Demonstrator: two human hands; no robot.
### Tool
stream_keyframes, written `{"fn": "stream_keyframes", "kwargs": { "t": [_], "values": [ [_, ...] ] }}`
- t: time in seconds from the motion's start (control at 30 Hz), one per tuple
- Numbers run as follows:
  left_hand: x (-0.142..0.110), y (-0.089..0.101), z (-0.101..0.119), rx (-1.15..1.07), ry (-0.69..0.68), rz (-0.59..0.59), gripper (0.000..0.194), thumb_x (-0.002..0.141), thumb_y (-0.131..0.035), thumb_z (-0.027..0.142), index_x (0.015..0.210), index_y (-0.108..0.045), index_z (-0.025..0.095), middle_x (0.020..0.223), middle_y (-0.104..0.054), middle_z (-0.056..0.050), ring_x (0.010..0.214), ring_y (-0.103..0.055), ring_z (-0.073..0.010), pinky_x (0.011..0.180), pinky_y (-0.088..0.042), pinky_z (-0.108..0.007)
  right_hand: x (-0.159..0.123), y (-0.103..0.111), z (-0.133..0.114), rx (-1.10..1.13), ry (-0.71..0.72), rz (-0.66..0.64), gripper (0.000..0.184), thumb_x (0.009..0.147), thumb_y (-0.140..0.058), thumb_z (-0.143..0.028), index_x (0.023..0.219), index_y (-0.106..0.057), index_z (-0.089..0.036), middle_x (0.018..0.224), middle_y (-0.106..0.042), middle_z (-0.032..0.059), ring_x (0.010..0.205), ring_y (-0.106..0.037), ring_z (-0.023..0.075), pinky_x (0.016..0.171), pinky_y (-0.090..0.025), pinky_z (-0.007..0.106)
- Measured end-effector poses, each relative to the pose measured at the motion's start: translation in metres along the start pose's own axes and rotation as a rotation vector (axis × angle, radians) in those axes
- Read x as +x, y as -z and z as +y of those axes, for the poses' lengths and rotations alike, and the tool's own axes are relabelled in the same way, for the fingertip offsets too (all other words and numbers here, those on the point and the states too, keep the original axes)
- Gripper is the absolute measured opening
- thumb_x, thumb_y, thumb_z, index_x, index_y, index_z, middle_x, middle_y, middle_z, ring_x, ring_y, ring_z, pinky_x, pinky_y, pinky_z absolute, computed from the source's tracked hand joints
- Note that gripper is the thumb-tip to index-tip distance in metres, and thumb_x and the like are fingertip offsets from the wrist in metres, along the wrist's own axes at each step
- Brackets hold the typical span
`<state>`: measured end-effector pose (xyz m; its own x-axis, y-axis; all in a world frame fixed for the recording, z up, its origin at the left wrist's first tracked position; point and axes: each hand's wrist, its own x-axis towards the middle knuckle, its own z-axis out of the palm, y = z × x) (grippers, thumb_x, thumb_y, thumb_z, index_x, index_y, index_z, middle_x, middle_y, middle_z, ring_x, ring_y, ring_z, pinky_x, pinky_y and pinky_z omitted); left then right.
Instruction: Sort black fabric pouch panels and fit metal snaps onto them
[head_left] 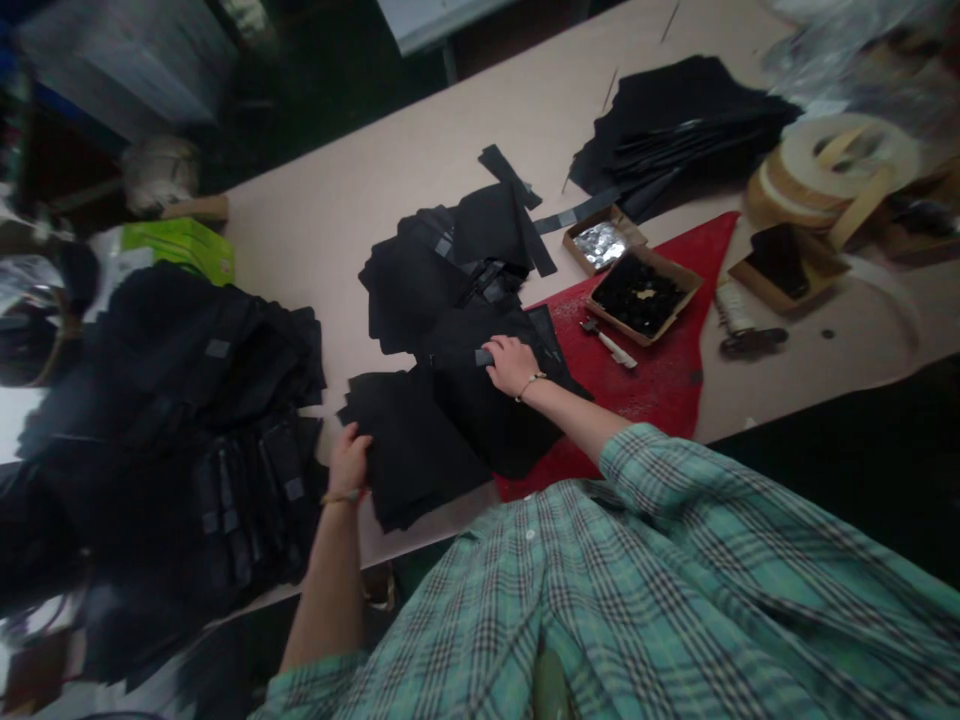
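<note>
My left hand (pixel 349 458) grips the left edge of a stack of black fabric pieces (pixel 420 445), its thumb on top and its other fingers partly hidden below. My right hand (pixel 511 366) is closed over a black fabric piece (pixel 495 425) lying to the right of that stack. A small grey patch (pixel 484 357) shows at its fingertips; the rest of what the fingers hold is hidden. Just beyond my hands lie more stacked black pieces (pixel 412 295), with a folded black bundle (pixel 487 225) on them.
A red cloth (pixel 645 390) carries a white-handled tool (pixel 615 348) and a box of small black parts (pixel 641 290). Behind is a box of silvery parts (pixel 600 245). Tape rolls (pixel 832 170) and black sheets (pixel 682 130) stand right; black piles (pixel 187 370) cover the left.
</note>
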<state>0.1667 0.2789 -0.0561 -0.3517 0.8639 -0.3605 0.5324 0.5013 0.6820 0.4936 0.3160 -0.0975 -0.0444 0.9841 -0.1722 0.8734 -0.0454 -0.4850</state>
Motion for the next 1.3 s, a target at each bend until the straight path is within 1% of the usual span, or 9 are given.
{"fn": "stream_keyframes", "kwargs": {
  "t": [0.1,0.2,0.33,0.57,0.7,0.83,1.03,1.13,1.3],
  "values": [
    [0.008,0.093,0.003,0.394,-0.014,0.293,0.072,0.077,-0.056,0.022,0.147,-0.037,0.021,0.116,-0.064,-0.012,0.096,-0.064,-0.0263,0.091,-0.05,-0.045,0.026,0.007,0.004,-0.114,-0.152,-0.102,0.046,0.086,-0.063,-0.022,0.13,-0.053,-0.018,0.125,-0.059,0.018,0.113,-0.055,0.0304,0.093,-0.046,0.042],
    [0.002,0.134,0.012,0.68,-0.072,0.327,0.055,0.082,-0.046,0.021,0.137,-0.053,0.023,0.104,-0.066,-0.013,0.09,-0.063,-0.0297,0.087,-0.049,-0.049,0.035,0.011,0.006,-0.077,-0.256,-0.241,0.036,0.085,-0.061,-0.021,0.12,-0.06,-0.012,0.109,-0.067,0.0172,0.096,-0.064,0.0266,0.081,-0.048,0.035],
    [-0.013,0.081,0.022,0.716,-0.213,0.095,0.036,0.085,-0.042,0.025,0.103,-0.073,0.022,0.088,-0.067,-0.011,0.092,-0.062,-0.029,0.088,-0.048,-0.043,0.022,0.012,-0.007,-0.021,-0.227,-0.222,0.025,0.085,-0.061,-0.029,0.105,-0.067,-0.015,0.106,-0.069,0.014,0.094,-0.065,0.0246,0.078,-0.047,0.03],
    [-0.043,-0.07,0.026,-0.027,-0.177,-0.344,0.044,0.082,-0.054,0.057,0.086,-0.069,0.016,0.082,-0.068,-0.004,0.083,-0.061,-0.0183,0.079,-0.047,-0.027,-0.057,-0.01,-0.062,0.399,0.269,-0.132,0.02,0.077,-0.072,-0.028,0.096,-0.068,-0.022,0.095,-0.068,0.006,0.09,-0.062,0.0213,0.077,-0.049,0.03],
    [-0.038,-0.072,0.016,-0.146,-0.099,-0.315,0.034,0.075,-0.059,0.049,0.082,-0.065,0.016,0.073,-0.063,0.0,0.07,-0.056,-0.0136,0.068,-0.045,-0.023,-0.051,-0.006,-0.043,0.45,0.238,-0.101,0.016,0.077,-0.071,-0.027,0.092,-0.069,-0.021,0.095,-0.067,0.005,0.091,-0.061,0.0199,0.082,-0.049,0.03],
    [-0.023,-0.024,0.017,0.066,-0.167,-0.168,0.026,0.075,-0.055,0.042,0.082,-0.064,0.018,0.074,-0.064,-0.001,0.071,-0.057,-0.016,0.069,-0.044,-0.025,-0.022,0.006,0.003,0.459,-0.279,0.126,0.023,0.076,-0.069,-0.019,0.099,-0.066,-0.018,0.103,-0.064,0.0088,0.092,-0.059,0.0195,0.087,-0.048,0.032],
    [-0.017,0.044,0.062,0.552,-0.398,-0.078,0.03,0.085,-0.048,0.043,0.096,-0.066,0.021,0.08,-0.065,-0.004,0.077,-0.06,-0.0219,0.073,-0.044,-0.031,-0.051,-0.018,0.029,1.085,-0.813,0.063,0.043,0.08,-0.06,-0.029,0.122,-0.051,-0.024,0.117,-0.06,0.0089,0.095,-0.063,0.0177,0.07,-0.056,0.028],
    [-0.02,0.019,0.1,0.657,-0.535,-0.138,0.029,0.089,-0.047,0.04,0.101,-0.067,0.023,0.089,-0.065,-0.007,0.087,-0.061,-0.0247,0.083,-0.045,-0.034,-0.065,-0.032,0.029,1.189,-0.823,0.011,0.046,0.082,-0.055,-0.025,0.127,-0.047,-0.026,0.108,-0.063,0.0072,0.091,-0.065,0.0162,0.065,-0.056,0.026],
    [-0.025,-0.097,0.136,0.643,-0.609,-0.271,0.029,0.092,-0.048,0.038,0.108,-0.065,0.021,0.103,-0.062,-0.011,0.091,-0.063,-0.0253,0.083,-0.046,-0.034,-0.058,-0.039,0.03,1.175,-0.892,0.083,0.049,0.079,-0.058,-0.021,0.128,-0.05,-0.022,0.102,-0.065,0.008,0.085,-0.065,0.0165,0.052,-0.05,0.02]
  ]
}}
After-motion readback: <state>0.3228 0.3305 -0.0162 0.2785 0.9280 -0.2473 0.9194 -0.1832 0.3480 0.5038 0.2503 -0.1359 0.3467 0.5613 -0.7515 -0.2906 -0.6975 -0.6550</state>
